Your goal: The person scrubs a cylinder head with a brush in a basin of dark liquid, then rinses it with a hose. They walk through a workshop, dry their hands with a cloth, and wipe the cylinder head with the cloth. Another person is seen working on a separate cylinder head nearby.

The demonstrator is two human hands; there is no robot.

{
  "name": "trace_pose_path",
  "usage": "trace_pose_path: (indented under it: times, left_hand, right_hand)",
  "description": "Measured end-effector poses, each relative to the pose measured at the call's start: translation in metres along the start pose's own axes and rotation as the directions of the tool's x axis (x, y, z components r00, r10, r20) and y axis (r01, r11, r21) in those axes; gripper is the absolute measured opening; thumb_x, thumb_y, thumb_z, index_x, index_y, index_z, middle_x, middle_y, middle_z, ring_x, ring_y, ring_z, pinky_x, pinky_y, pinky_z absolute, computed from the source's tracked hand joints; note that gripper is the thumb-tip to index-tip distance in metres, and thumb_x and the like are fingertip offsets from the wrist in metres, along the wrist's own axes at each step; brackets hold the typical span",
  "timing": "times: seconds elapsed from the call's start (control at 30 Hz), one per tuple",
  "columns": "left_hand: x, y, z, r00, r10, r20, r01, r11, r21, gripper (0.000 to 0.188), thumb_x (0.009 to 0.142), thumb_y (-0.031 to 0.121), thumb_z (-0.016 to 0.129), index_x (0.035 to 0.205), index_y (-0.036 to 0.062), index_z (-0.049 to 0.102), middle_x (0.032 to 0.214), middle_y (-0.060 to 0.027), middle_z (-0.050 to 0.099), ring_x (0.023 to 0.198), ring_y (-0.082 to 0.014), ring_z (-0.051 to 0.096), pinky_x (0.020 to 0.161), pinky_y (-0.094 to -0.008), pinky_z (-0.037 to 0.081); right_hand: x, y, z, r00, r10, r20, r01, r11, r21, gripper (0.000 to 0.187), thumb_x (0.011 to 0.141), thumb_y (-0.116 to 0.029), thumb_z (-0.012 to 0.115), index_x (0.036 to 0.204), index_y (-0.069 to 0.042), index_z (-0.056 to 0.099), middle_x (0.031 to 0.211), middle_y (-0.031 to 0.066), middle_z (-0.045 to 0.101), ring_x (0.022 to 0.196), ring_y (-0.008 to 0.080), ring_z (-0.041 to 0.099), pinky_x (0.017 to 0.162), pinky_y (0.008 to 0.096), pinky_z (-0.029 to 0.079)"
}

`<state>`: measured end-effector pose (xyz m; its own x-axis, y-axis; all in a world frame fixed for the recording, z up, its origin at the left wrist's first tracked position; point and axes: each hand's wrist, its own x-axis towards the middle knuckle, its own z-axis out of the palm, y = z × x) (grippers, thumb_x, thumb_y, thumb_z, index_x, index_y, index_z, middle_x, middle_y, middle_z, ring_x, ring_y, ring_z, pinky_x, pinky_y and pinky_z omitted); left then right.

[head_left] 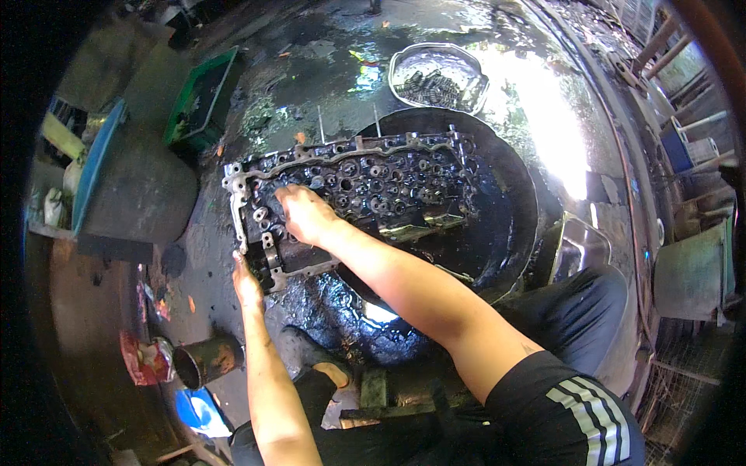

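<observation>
A dark, oily engine cylinder head [342, 149] lies across a round black basin [522, 194], its top full of valve bores and springs. My left hand [247, 283] grips its near left corner, the fingers partly hidden by the edge. Over the left part of the casting my right hand [305, 216] reaches down with bent fingers pressed together against the metal. Whatever those fingers hold, if anything, I cannot make out.
Behind the basin stands a round pale bowl [437, 84] of metal springs. A green crate [203, 101] and a large grey tub [148, 182] are at the left. A rusty can [203, 363] lies near my left forearm. The floor is wet and oily.
</observation>
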<state>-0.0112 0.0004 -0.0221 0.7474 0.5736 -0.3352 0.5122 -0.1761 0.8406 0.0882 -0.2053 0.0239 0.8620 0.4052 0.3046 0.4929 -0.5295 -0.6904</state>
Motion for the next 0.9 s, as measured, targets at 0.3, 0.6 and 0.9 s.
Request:
trace_pose_path:
  times: [0.3, 0.6, 0.9]
  left_hand:
    - [-0.002, 0.002, -0.001, 0.998, 0.066, 0.003, -0.065, 0.992, -0.106, 0.069, 0.096, 0.061, 0.036, 0.116, 0.0013, 0.063, 0.099, -0.0026, 0.063, 0.082, -0.0123, 0.055, 0.073, -0.0276, 0.044]
    - [-0.001, -0.001, -0.004, 1.0, 0.027, 0.016, -0.024, 0.988, -0.151, 0.073, 0.093, 0.064, 0.04, 0.119, -0.0014, 0.058, 0.105, -0.0061, 0.062, 0.088, -0.0162, 0.057, 0.079, -0.0307, 0.045]
    - [0.015, -0.014, -0.018, 0.988, -0.001, 0.155, 0.047, 0.953, -0.299, 0.067, 0.09, 0.064, 0.046, 0.125, 0.0071, 0.055, 0.108, -0.0015, 0.061, 0.094, -0.0147, 0.056, 0.082, -0.0299, 0.044]
  right_hand:
    - [-0.049, 0.07, -0.094, 0.901, 0.339, -0.272, -0.129, 0.806, 0.577, 0.034, 0.079, 0.016, 0.052, 0.108, 0.0, 0.057, 0.102, 0.0095, 0.062, 0.093, 0.016, 0.058, 0.084, 0.0273, 0.048]
    - [-0.115, 0.203, -0.18, 0.726, 0.498, -0.473, -0.344, 0.86, 0.377, 0.022, 0.086, 0.001, 0.058, 0.108, -0.002, 0.06, 0.098, 0.0052, 0.065, 0.088, 0.0144, 0.058, 0.078, 0.027, 0.046]
    - [-0.19, 0.259, -0.109, 0.592, 0.686, -0.423, -0.472, 0.72, 0.508, 0.025, 0.082, 0.002, 0.055, 0.106, -0.004, 0.061, 0.088, 0.009, 0.067, 0.08, 0.0212, 0.063, 0.074, 0.031, 0.049]
